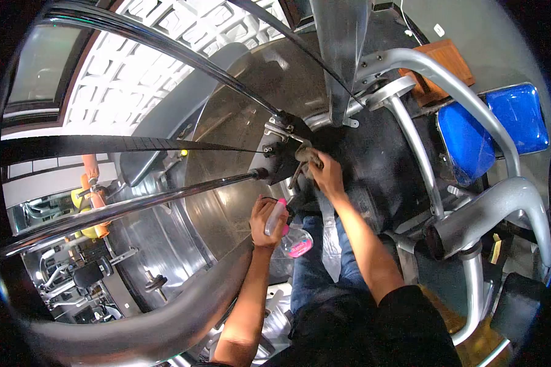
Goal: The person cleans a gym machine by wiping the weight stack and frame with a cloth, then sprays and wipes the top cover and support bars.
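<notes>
My left hand (267, 221) is wrapped round the neck of a clear spray bottle (297, 242) with a pink and white trigger head and a pink label. Ahead and to the right, my right hand (327, 177) grips a greyish-brown cloth (308, 156). The cloth lies against metal parts (279, 129) at the lower end of the gym machine, beside the foot of a chrome guide rod (196, 185). My fingertips are partly hidden by the cloth.
A second chrome rod (183, 54) and a black belt (134, 145) run to the upper left. A padded bar (183, 324) curves at lower left. Silver frame tubes (474, 104), blue seats (465, 142) and a wooden box (445, 70) stand right.
</notes>
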The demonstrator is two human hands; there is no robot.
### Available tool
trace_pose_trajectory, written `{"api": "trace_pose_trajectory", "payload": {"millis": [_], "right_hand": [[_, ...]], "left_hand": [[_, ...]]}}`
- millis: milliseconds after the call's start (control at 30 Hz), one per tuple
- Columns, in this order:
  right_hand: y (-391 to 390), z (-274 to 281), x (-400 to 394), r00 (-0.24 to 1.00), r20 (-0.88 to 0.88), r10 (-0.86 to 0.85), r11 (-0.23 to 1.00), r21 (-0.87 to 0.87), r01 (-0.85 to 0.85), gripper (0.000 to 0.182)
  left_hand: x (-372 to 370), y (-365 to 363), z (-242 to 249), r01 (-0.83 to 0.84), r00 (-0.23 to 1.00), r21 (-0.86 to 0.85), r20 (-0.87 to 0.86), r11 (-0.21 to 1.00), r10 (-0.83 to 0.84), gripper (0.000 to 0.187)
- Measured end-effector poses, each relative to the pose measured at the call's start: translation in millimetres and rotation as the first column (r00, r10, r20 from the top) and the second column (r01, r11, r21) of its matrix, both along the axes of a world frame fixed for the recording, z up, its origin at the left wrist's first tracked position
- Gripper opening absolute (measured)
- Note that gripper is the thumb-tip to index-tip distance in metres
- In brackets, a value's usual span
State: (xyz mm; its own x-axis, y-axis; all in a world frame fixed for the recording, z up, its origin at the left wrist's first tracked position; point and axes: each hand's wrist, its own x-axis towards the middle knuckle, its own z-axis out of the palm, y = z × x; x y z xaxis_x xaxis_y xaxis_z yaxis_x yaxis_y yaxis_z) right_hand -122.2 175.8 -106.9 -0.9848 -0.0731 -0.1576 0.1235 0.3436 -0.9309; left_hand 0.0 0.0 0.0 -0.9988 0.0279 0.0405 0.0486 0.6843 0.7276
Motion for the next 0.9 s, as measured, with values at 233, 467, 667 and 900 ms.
{"api": "trace_pose_trajectory", "payload": {"millis": [233, 467, 667, 900], "right_hand": [[-15, 1, 36, 0.987, 0.110, -0.119, 0.989, -0.077, 0.128, 0.033], [-38, -17, 33, 0.982, 0.012, -0.186, 0.979, -0.081, 0.187, 0.040], [-16, 6, 50, 0.979, 0.144, 0.146, 0.989, -0.021, -0.145, 0.035], [26, -30, 54, 0.818, 0.519, 0.247, 0.938, -0.339, -0.068, 0.031]], "left_hand": [[-5, -3, -7, -0.005, 0.999, -0.003, -0.047, 1.000, 0.005, 0.035], [-6, 2, 5, -0.004, 0.996, -0.015, -0.092, 1.000, 0.003, 0.031], [-2, 6, 2, -0.079, 0.991, 0.039, -0.103, 0.996, 0.083, 0.037], [22, 50, 18, -0.234, 0.920, 0.702, -0.064, 0.672, 0.388, 0.034]]}}
